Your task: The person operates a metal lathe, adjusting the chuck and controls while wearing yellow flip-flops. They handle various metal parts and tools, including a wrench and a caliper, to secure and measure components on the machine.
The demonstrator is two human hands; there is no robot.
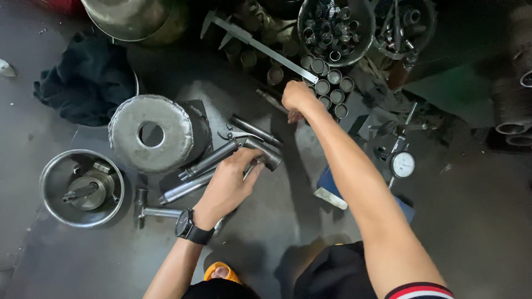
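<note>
I see my left hand (226,185) resting on a grey metal pipe (221,155) that lies slantwise on the dark floor (288,210), its bent end pointing right; the fingers (249,160) are curled over the pipe near that end, gripping it. A black wristwatch (188,227) sits on that wrist. Just under the pipe lies a second, lighter rod (183,191), and a pair of pliers (235,134) rests just above it, beside another short dark bar (255,130). My right hand (296,98) reaches farther out, to the cluster of small metal rings (330,88) standing on the floor; its fingers are turned down and away from me, so I cannot tell whether they pinch anything. A long steel caliper (260,47) lies slantwise just beyond that hand. To the left of the pipe stands a heavy round metal disc with a hole in its middle (152,133), and left of that a steel bowl (52,205) holding a machined part. A dark cloth (88,80) is heaped farther back. To the right of my forearm stands a dial gauge (403,164) on its stand, and at the far edge a basin full of springs and rings (360,52).
</note>
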